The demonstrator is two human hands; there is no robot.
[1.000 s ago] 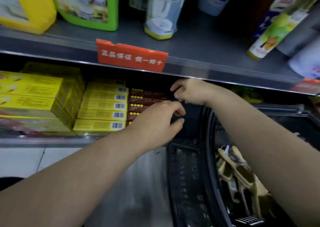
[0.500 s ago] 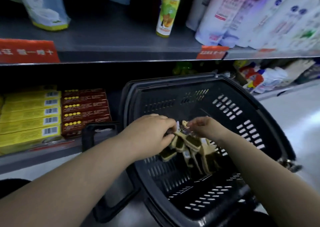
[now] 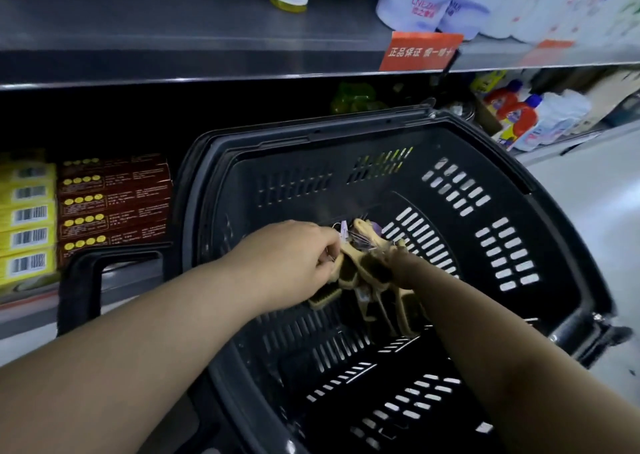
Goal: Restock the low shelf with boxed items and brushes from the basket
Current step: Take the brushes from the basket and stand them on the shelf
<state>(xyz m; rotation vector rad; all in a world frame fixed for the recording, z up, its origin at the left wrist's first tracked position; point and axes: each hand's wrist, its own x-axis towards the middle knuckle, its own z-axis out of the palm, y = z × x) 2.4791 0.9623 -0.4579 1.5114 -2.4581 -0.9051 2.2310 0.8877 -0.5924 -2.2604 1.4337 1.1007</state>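
1. Tan brushes (image 3: pixel 349 275) bunched in the middle of the basket (image 3: pixel 311 134), left hand (image 3: pixel 294 259) curled round them; right hand (image 3: pixel 396 257) tucked among the handles, grip impossible to tell.
2. Probably tied by wire loops: lift as one bundle, clear of the rim.
3. Set down right of the brown boxes (image 3: pixel 114 204) on the low shelf (image 3: pixel 31 303).

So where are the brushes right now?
In the head view, the brushes are mid-frame inside the black basket, gripped by the left hand, to the right of the brown boxes.

Tan brushes (image 3: pixel 349 275) bunched in black basket (image 3: pixel 311 183) — red boxes (image 3: pixel 114 204), yellow boxes (image 3: pixel 27 218) stacked on low shelf (image 3: pixel 20 309).
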